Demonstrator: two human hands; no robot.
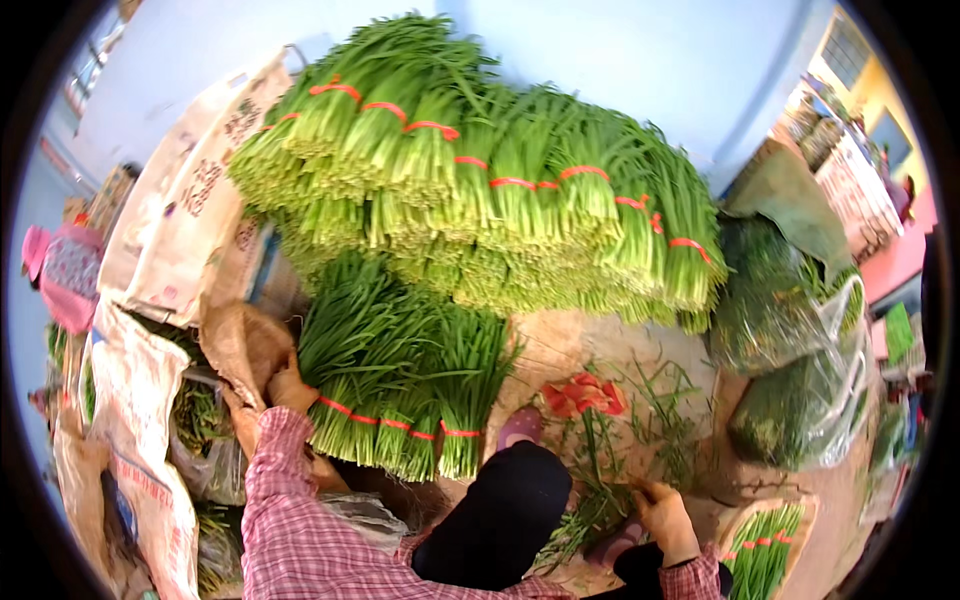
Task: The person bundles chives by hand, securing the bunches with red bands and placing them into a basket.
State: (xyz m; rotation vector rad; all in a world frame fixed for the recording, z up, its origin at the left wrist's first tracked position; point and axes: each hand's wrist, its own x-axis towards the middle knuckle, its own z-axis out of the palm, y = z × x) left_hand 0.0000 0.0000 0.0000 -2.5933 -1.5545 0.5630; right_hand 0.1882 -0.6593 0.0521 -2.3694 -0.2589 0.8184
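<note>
My left hand is at a brown woven sack, its thumb and fingers closed round the sack's lower edge. Right beside it lie green leafy bundles tied with red bands, cut ends toward me. My right hand hangs low over the floor with fingers loosely apart and nothing visible in them. Nearest to it are loose green leaves scattered on the ground. A heap of red ties lies farther ahead.
A large stack of tied green bundles stands against the pale blue wall. Filled clear plastic bags sit at the right, near another bundle. White printed sacks line the left. A person in a pink hat is at far left.
</note>
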